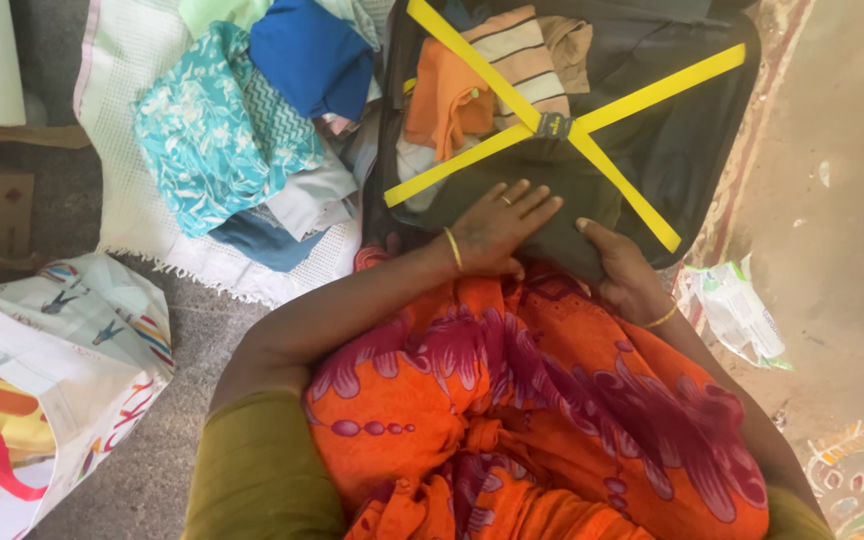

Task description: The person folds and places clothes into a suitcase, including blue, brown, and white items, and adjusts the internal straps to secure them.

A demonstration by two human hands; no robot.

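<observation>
Dark cloth (552,215) lies in the open suitcase (712,130) under yellow straps (562,125), right in front of the person. Left hand (497,225) is flat on top w/ fingers spread; right hand (622,270) grips its near edge, thumb over. Looks soft & light, prob. best taken by the near edge.

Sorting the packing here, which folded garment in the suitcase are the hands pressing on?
The dark olive garment under the yellow straps' crossing; the left hand lies flat on it, the right hand grips its edge. The orange and striped ones lie untouched.
</observation>
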